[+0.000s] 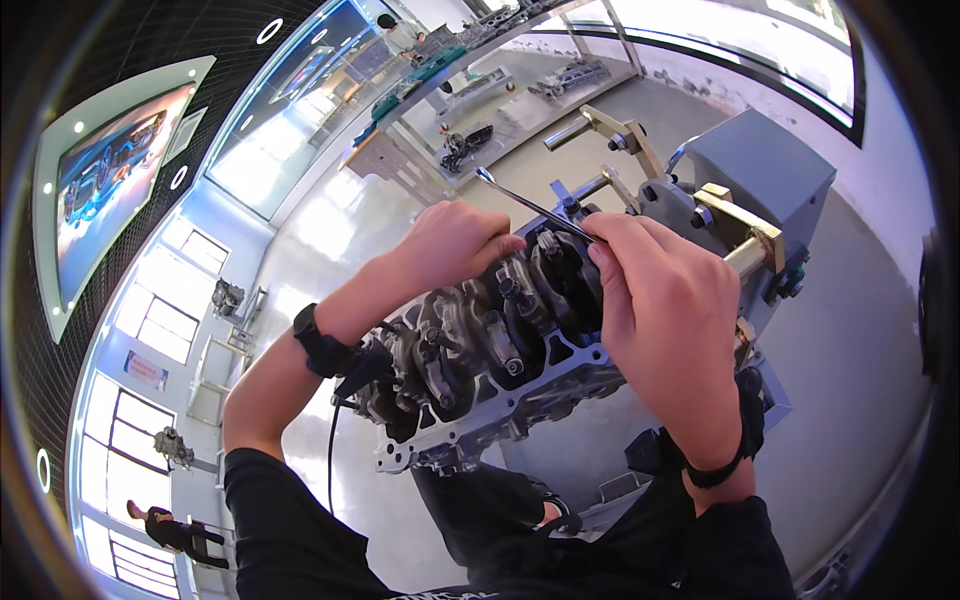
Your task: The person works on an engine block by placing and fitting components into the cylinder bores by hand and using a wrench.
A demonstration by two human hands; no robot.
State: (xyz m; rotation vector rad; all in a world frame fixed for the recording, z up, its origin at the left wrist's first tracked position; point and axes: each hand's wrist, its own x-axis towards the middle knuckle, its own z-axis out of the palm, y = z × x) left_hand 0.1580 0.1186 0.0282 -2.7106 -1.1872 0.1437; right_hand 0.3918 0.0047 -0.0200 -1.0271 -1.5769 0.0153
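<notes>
An engine block (560, 372) with its crankshaft and bearing caps exposed is held on a stand in front of me. In my right hand (670, 310) is a slim chrome wrench (540, 210), pinched between thumb and fingers over the block's right end. The wrench's free end points up and to the left, above the block. My left hand (455, 240) is curled closed at the far side of the crankshaft (478, 325), with the thumb toward the right. What its fingers hold, if anything, is hidden.
A grey box-shaped stand (760, 165) with metal arms carries the block on the right. Behind it are a workbench (400, 165) and a lower shelf with engine parts. One person (180, 530) is at the far left, another (400, 35) beyond the bench. A black cable (332, 450) hangs by my left wrist.
</notes>
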